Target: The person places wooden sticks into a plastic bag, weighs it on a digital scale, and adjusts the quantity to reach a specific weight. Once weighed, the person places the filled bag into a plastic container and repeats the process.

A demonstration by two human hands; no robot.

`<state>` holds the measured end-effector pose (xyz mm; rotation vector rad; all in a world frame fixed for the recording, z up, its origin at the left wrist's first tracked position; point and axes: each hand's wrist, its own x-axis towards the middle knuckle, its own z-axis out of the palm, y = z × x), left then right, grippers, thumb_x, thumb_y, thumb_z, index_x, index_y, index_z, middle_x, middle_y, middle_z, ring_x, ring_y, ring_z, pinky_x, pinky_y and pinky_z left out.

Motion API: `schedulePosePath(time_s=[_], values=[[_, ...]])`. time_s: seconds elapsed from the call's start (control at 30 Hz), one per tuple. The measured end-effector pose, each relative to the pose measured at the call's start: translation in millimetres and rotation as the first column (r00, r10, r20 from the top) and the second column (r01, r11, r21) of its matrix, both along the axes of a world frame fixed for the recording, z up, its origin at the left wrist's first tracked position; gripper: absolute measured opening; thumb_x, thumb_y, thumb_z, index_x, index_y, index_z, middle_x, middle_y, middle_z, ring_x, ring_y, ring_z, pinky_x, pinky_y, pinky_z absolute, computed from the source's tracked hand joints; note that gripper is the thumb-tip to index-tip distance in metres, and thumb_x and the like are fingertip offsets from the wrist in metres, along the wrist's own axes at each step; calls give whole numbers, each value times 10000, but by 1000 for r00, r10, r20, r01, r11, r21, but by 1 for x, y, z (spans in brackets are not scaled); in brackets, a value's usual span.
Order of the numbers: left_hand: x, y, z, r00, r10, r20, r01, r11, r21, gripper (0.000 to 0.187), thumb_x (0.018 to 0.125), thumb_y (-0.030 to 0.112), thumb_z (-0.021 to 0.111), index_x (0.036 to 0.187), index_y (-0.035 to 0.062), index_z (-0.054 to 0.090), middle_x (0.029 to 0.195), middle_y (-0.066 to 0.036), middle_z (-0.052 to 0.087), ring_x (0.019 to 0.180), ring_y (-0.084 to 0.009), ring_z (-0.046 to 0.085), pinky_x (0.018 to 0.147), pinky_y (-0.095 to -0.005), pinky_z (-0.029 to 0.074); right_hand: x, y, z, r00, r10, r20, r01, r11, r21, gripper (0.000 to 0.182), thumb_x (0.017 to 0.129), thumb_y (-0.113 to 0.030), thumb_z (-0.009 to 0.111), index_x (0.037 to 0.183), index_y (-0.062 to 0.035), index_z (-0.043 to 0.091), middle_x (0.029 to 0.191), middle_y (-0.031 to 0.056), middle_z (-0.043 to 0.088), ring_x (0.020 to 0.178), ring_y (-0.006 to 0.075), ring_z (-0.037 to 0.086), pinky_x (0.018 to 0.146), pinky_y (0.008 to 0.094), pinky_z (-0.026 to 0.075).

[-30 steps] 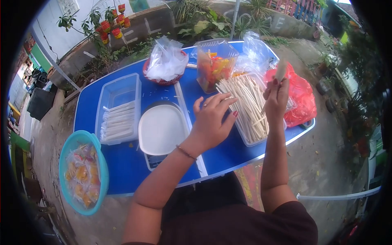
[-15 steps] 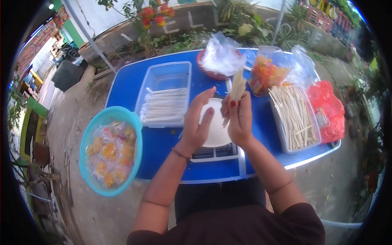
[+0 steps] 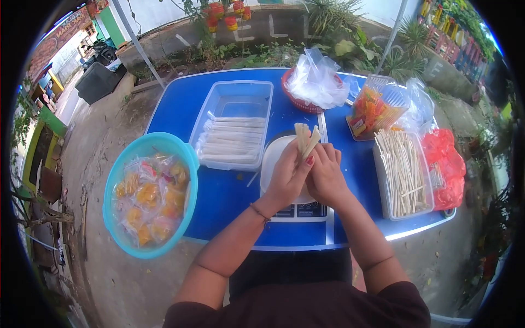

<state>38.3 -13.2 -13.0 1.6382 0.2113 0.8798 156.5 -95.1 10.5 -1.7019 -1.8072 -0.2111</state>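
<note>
A bundle of thin pale sticks stands up between my hands, its top fanned into two clumps. My left hand is closed around the bundle from the left. Against it, my right hand wraps the bundle's lower part, its fingers partly hidden. Both hands are above a kitchen scale with a round white plate on it. To the right, a clear plastic container is full of loose sticks of the same kind. Left of the scale, a clear tub holds several plastic-wrapped stick packs.
A turquoise basin of bagged orange-yellow food sits at the table's left edge. Behind are a red basket with plastic bags and a clear box of orange packets. A red bag lies far right on the blue table.
My left hand, apart and open before, has closed onto the bundle beside my right hand. The sticks have dropped lower and spread into two clumps. The view has shifted slightly.
</note>
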Motion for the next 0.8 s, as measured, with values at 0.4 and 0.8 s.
schedulePosePath(time_s=[0.4,0.8], values=[[-20,26,12,927,-73,368,355,489,-797,270,1071,269,282,1119,92,480,1436,-235,428,1295,-400,479,1068,-501,459,5,-8,-15,966,127,-226,-116,991,63,324,869,-73,587,1099,16,378,948,149,433,852,278,417,849,375,343],[-18,9,14,947,-258,191,304,534,-789,384,1054,187,309,1396,16,340,1433,-173,470,1226,-286,547,1065,-384,463,-13,-7,4,914,103,-391,-68,992,104,225,795,-84,727,894,8,548,796,121,602,675,213,618,601,305,486]])
